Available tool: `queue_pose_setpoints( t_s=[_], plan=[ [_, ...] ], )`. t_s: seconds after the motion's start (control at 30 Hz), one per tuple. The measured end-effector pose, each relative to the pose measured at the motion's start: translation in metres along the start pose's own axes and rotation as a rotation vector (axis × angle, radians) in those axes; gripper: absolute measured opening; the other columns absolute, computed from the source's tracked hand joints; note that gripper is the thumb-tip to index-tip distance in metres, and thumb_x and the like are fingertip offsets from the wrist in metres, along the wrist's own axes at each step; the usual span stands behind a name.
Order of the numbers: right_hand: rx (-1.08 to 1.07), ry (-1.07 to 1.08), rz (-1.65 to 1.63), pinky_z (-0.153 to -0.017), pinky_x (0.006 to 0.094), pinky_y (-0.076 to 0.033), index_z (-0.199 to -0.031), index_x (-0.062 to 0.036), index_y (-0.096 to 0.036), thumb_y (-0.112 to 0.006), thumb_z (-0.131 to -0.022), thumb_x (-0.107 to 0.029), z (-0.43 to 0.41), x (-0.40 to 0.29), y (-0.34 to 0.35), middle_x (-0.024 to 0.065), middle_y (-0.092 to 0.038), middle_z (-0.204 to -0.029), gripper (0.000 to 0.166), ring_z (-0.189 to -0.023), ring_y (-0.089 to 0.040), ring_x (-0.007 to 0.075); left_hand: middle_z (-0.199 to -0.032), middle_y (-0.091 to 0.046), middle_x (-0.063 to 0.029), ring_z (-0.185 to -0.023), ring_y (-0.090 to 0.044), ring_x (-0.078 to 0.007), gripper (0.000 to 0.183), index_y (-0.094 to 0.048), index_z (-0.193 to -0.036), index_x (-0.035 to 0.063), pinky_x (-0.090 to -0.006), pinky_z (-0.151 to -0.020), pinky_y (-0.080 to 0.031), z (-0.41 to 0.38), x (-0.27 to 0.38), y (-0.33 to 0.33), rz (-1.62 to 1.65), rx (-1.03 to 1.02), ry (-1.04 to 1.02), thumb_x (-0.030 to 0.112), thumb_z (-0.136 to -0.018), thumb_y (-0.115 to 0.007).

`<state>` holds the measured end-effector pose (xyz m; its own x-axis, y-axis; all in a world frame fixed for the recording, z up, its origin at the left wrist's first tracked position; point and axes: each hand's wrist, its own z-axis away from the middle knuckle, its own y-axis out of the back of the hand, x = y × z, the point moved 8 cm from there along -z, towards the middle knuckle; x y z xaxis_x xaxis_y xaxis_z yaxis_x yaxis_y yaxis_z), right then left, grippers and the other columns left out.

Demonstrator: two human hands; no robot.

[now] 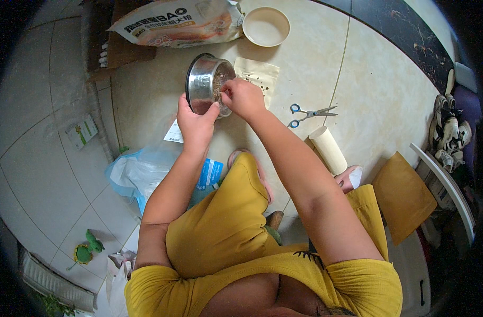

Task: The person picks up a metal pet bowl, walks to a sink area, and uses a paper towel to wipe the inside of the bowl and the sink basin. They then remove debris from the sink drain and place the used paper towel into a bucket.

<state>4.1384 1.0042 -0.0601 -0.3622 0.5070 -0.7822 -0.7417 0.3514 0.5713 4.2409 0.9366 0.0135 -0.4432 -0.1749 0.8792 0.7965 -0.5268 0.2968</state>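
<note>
My left hand [197, 121] grips the lower side of a stainless steel pet bowl [201, 81], which is tipped on its side with its opening towards the right. Inside the bowl lies brown, crumbly dry food [222, 77]. At the bowl's mouth is my right hand [243, 97], its fingers curled in at the food; whether they pinch any of it is hidden. Just right of the bowl, partly behind my right hand, a cream-coloured sheet or pouch [261, 73] carries scattered dark bits of food.
A dog food bag [178, 25] and a cream bowl [266, 26] stand at the back. Scissors [312, 115] and a cream cylinder [328, 150] lie to the right. A blue-and-white plastic package [134, 174] is by my left forearm. Shoes [451, 130] sit far right.
</note>
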Motion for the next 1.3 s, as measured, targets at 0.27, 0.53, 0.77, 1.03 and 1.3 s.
queue_pose_setpoints(
  t_s=[0.27,0.53,0.77,1.03,1.3],
  plan=[
    [0.071,-0.127,0.107,-0.062,0.0392,-0.048,-0.075,-0.0098,-0.062,-0.056,-0.068,-0.018,0.005,0.027,0.008,0.0105,-0.059,-0.074,0.012,-0.07,-0.059,0.0284,-0.082,-0.06,-0.0057,-0.072,-0.057,-0.0117,0.038,-0.047,-0.098,0.0011,-0.0244,-0.068,-0.046,-0.002,0.001,0.002,-0.01,0.016,-0.02,-0.003,-0.065,-0.065],
    [0.168,-0.151,0.066,-0.062,0.0373,-0.048,-0.075,-0.0097,-0.063,-0.056,-0.07,-0.018,0.015,0.043,0.021,0.0087,-0.059,-0.077,0.012,-0.071,-0.059,0.0271,-0.083,-0.059,-0.0057,-0.072,-0.056,-0.0114,0.038,-0.047,-0.098,0.0019,-0.0242,-0.068,-0.046,0.0,0.0,0.002,0.002,0.02,0.006,-0.003,-0.065,-0.064],
    [0.136,-0.255,0.051,-0.06,0.0367,-0.047,-0.075,-0.0095,-0.063,-0.056,-0.072,-0.022,0.02,0.043,0.03,0.0087,-0.06,-0.076,0.014,-0.07,-0.059,0.0259,-0.083,-0.06,-0.0059,-0.073,-0.057,-0.0117,0.037,-0.047,-0.097,0.0019,-0.0244,-0.067,-0.046,0.0,0.001,0.003,-0.05,0.012,-0.021,-0.003,-0.065,-0.065],
    [0.267,-0.246,0.042,-0.061,0.0351,-0.046,-0.082,-0.0085,-0.061,-0.056,-0.074,-0.018,0.053,0.096,0.07,0.0089,-0.06,-0.077,0.014,-0.07,-0.058,0.0246,-0.086,-0.058,-0.0061,-0.076,-0.055,-0.0125,0.035,-0.046,-0.098,0.0023,-0.0256,-0.07,-0.045,-0.002,0.008,0.011,0.095,0.065,0.042,-0.003,-0.068,-0.063],
    [0.281,-0.352,0.021,-0.058,0.0316,-0.046,-0.081,-0.007,-0.062,-0.057,-0.078,-0.022,0.095,0.129,0.094,0.0095,-0.06,-0.072,0.016,-0.061,-0.058,0.0215,-0.097,-0.053,-0.006,-0.089,-0.05,-0.0131,0.032,-0.046,-0.102,0.0024,-0.0266,-0.081,-0.039,0.007,0.026,0.071,0.495,0.025,0.101,-0.005,-0.073,-0.056]
  ],
)
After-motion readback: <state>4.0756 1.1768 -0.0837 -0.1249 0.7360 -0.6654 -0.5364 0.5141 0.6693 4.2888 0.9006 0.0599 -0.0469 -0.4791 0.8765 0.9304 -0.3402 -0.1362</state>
